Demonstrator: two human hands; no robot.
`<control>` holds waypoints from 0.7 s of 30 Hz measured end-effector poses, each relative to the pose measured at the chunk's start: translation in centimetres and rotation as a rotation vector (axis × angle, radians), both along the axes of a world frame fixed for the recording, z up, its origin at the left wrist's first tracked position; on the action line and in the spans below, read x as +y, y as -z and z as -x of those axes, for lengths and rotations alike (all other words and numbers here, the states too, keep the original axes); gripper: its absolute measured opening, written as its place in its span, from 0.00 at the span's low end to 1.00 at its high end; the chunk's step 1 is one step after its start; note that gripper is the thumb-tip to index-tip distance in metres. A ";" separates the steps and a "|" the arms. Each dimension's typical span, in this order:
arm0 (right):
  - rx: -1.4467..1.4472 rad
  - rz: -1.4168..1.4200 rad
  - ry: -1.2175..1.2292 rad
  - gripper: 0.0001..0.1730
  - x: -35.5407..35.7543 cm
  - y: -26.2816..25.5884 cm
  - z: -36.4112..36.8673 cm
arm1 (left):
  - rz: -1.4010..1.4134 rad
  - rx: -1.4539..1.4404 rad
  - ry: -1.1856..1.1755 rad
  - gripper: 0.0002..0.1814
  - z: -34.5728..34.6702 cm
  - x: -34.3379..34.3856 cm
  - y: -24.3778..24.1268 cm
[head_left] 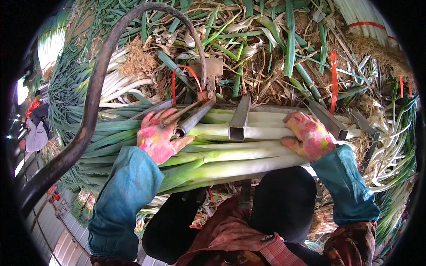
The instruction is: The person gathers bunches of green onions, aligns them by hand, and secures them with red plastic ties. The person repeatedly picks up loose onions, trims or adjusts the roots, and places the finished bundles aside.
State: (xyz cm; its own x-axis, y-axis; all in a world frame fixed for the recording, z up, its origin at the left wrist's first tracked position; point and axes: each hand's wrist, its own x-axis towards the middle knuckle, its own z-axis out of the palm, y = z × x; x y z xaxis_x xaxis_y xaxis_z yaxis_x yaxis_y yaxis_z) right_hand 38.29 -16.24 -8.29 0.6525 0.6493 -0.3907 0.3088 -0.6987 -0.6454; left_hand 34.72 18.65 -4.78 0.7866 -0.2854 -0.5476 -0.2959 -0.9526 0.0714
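Long, large green onions (246,154) lie crosswise in a metal frame, green leaves to the left and white stems to the right. My left hand (158,136), in a pink floral glove, holds the stalks where green leaves begin, its fingers beneath two metal bars (191,116). At the white end, my similarly gloved right hand (308,134) grips the stems, fingers and thumb apart around them. Between the hands stands a square metal post (239,119); another square post (327,121) rises close beside my right hand. A red strap (186,67) loops up by the bars.
A thick curved metal pipe (96,76) arches over the left side to a hinge at the bars. Loose leaves (253,50) litter the ground beyond. Tied onion bundles (366,26) lie at the far right. More onions with roots (136,60) lie at left. A person (36,133) is at the far left.
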 end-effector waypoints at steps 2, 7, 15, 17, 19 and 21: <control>0.137 0.062 -0.008 0.23 -0.4 0.3 -0.3 | 0.070 0.005 0.009 0.31 -0.2 0.2 1.0; 0.139 0.085 -0.079 0.25 1.2 0.6 -1.6 | 0.017 0.105 0.018 0.29 -1.4 1.2 -0.1; 0.024 0.022 -0.007 0.26 1.2 1.7 -1.0 | -0.017 0.044 -0.010 0.34 -1.1 1.6 -0.2; -0.115 0.068 0.127 0.26 0.4 2.5 0.5 | 0.262 0.133 -0.249 0.36 -1.2 1.0 3.1; -0.016 0.172 0.011 0.25 1.7 0.6 0.3 | -0.073 0.040 -0.169 0.36 -0.8 -0.9 -3.1; 0.042 0.058 0.033 0.22 1.0 1.2 1.3 | 0.069 -0.063 -0.073 0.32 0.2 0.1 -1.4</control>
State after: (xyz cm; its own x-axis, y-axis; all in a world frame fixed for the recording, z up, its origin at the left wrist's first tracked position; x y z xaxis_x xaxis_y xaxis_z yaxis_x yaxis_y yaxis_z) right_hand 36.99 -15.21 -9.46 0.6556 0.6032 -0.4542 0.2587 -0.7446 -0.6154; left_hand 34.49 18.78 -3.40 0.8388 -0.2615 -0.4775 -0.2323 -0.9652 0.1205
